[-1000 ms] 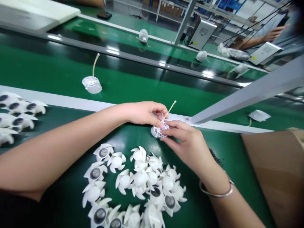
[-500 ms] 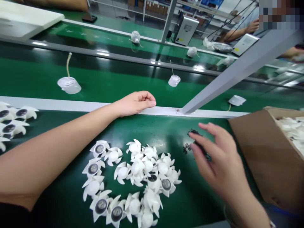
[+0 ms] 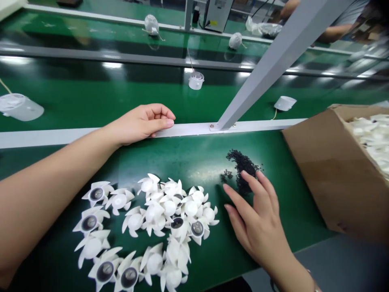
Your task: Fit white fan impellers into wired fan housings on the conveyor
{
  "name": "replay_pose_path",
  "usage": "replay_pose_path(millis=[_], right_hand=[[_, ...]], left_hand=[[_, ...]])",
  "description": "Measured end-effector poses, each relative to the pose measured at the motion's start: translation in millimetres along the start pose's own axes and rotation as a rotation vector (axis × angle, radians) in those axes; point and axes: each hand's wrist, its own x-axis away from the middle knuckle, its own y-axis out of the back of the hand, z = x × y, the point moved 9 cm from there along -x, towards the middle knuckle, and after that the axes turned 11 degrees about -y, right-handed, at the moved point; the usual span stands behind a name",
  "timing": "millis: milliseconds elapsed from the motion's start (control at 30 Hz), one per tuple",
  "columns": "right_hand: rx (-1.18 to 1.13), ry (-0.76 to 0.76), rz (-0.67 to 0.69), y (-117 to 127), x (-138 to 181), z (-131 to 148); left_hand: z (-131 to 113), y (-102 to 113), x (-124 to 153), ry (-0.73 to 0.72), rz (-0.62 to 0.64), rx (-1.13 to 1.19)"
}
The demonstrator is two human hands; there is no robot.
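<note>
**Observer:** Your right hand (image 3: 258,219) is spread wide, empty, fingertips at the near edge of the dark granules (image 3: 241,168). Their heap runs near-to-far, just ahead of those fingers, on the green conveyor belt (image 3: 288,194).

**Operator:** And my left hand (image 3: 142,123)?

**Observer:** Loosely curled, empty, resting at the white belt rail (image 3: 188,130), farther from the heap. White plastic fan impellers (image 3: 161,215) lie to your right hand's left, nothing between. Cardboard box (image 3: 331,170) at right.
</note>
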Motion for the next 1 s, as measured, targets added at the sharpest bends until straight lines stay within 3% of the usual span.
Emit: replay_pose_path(millis=[200,333,567,767,1000], right_hand=[[0.036,0.188,0.131,-17,-23,15],[0.089,0.268,0.172,-17,-18,13],[0.144,0.218,0.154,-3,15,3],[0.013,0.085,0.065,5,12,7],[0.022,0.116,0.174,-8,13,8]], left_hand=[[0,-1,-1,0.0,0.01,0.016],[3,-1,-1,0.021,0.018,0.033],[2,-2,-4,0.02,0.034,0.016],[0,-2,-1,0.022,0.009,-0.027],[1,-1,0,-0.003,0.002,-0.022]])
